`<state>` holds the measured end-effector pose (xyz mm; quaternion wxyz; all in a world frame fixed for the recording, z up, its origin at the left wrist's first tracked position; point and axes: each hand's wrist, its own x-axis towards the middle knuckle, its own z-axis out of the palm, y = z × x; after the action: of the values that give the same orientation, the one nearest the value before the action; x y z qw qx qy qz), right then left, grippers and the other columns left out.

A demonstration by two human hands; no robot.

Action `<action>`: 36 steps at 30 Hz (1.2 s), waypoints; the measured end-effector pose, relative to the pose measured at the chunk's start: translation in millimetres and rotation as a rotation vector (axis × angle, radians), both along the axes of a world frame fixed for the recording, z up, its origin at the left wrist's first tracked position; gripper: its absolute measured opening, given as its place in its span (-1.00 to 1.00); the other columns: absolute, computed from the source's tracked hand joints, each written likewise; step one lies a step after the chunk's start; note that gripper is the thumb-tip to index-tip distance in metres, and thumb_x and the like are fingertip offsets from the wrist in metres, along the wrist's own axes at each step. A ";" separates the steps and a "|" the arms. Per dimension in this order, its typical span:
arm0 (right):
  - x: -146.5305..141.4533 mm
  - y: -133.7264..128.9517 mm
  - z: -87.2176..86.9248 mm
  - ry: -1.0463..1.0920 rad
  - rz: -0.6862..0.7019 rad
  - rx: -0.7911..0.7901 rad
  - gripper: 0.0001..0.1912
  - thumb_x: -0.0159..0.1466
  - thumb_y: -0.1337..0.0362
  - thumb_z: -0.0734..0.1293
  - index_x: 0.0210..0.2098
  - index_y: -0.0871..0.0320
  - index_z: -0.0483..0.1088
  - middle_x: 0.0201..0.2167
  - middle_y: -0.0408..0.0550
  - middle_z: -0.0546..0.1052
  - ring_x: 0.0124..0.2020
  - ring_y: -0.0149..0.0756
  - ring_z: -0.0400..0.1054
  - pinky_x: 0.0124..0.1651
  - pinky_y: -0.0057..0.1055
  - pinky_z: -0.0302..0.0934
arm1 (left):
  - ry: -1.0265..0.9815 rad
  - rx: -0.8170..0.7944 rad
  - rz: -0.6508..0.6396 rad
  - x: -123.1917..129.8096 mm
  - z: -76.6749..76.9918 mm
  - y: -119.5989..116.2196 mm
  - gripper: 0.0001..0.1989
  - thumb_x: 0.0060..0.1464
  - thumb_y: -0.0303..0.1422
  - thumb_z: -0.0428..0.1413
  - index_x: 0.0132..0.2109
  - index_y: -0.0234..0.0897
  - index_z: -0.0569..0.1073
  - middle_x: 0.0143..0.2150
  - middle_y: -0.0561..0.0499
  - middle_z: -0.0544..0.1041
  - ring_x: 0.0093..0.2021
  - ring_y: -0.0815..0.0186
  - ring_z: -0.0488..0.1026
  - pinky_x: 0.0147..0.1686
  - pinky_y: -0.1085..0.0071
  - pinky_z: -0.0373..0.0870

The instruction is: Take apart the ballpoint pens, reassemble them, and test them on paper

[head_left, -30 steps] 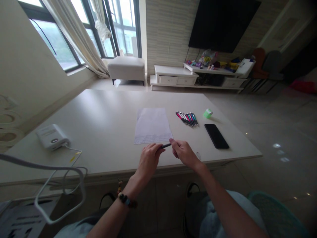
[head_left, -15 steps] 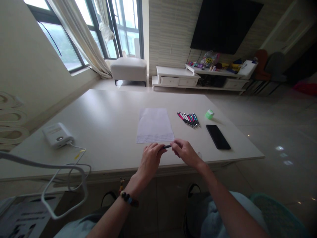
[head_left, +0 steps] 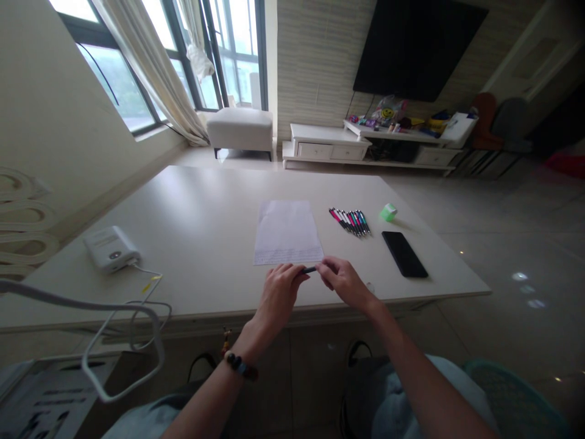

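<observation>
A dark pen lies level between my two hands, above the near edge of the table. My left hand is closed around one end of it, fingers and thumb together. At the other end, the fingertips of my right hand pinch it; the tip itself is hidden. Just beyond the hands a sheet of paper lies flat, with rows of small writing along its near edge. To its right, several pens with pink, white, teal and blue parts lie side by side in a row.
On the white table, a black phone and a small green-and-white container sit at the right. A white power bank with a white cable is at the left. A small clear object lies near my right wrist.
The view has shifted slightly. Both hands keep the same hold on the pen, and nothing on the table has visibly moved.
</observation>
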<state>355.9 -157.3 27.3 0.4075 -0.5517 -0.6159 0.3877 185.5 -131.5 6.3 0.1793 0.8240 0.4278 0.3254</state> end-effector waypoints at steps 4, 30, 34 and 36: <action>-0.8 -1.5 0.5 0.016 0.009 -0.028 -0.53 0.25 -0.05 0.17 -0.63 0.14 0.17 -0.74 -0.25 0.14 -0.68 -0.47 0.00 -0.60 -0.48 -0.08 | -0.007 0.007 0.013 -0.8 0.0 1.3 -0.85 0.16 -0.31 0.05 -0.18 -0.18 0.49 -0.27 0.01 0.54 -0.22 0.28 0.41 -0.17 0.34 0.24; -23.6 -5.4 -7.6 0.099 0.100 0.023 -0.34 -0.04 0.19 0.49 0.05 0.04 0.31 -0.40 -0.15 0.48 -0.44 -0.37 0.34 -0.41 -0.44 0.25 | -1.322 -1.087 0.022 2.8 9.4 12.1 -0.79 0.08 -0.28 0.13 -0.29 -0.30 0.27 -0.21 -0.15 0.58 -0.23 0.25 0.54 -0.14 0.29 0.38; -32.9 0.5 -9.2 0.221 -0.078 0.138 -0.72 0.14 0.14 0.37 -0.18 0.12 0.47 -0.39 -0.08 0.51 -0.46 -0.36 0.34 -0.41 -0.42 0.24 | -1.237 -1.164 -0.066 11.5 3.7 3.1 -0.71 0.07 -0.16 0.12 -0.23 -0.32 0.35 -0.24 -0.11 0.57 -0.31 0.29 0.53 -0.22 0.33 0.40; -29.1 9.1 -5.2 0.292 -0.262 0.186 -0.75 0.14 0.13 0.36 -0.27 0.16 0.48 -0.45 -0.09 0.51 -0.45 -0.35 0.33 -0.38 -0.41 0.23 | -1.076 -1.156 -0.075 17.0 1.6 -3.3 -0.63 0.07 -0.08 0.08 -0.17 -0.33 0.38 -0.21 -0.14 0.57 -0.26 0.27 0.53 -0.20 0.34 0.38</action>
<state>326.8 -148.3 22.1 0.5885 -0.5252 -0.5061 0.3488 202.4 -134.8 7.9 0.7722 0.3436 0.3554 0.3991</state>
